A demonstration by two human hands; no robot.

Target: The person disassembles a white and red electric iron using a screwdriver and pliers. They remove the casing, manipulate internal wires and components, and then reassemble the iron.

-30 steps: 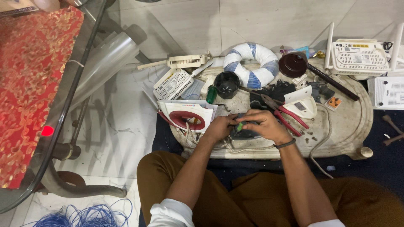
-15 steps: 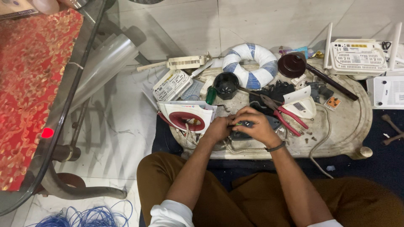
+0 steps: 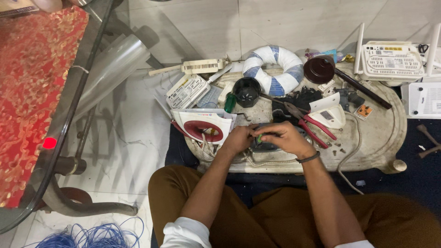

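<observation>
Hands at six o'clock on pale round worktop [image 3: 386, 138]: left hand [image 3: 240, 139] steadies dark small device [image 3: 265, 147]; right hand [image 3: 282, 137], grip pinching green-handled screwdriver [image 3: 260, 137], likely turning a screw; next needs steady downward pressure.

Pale marble floor tiles [image 3: 183, 23] with grey veins fill the upper middle. On the left stands a glass-topped table [image 3: 69, 115] on curved metal legs, with a red and gold patterned carpet [image 3: 23, 92] seen through it. A dark blue mat [image 3: 422, 170] covers the floor at right
</observation>
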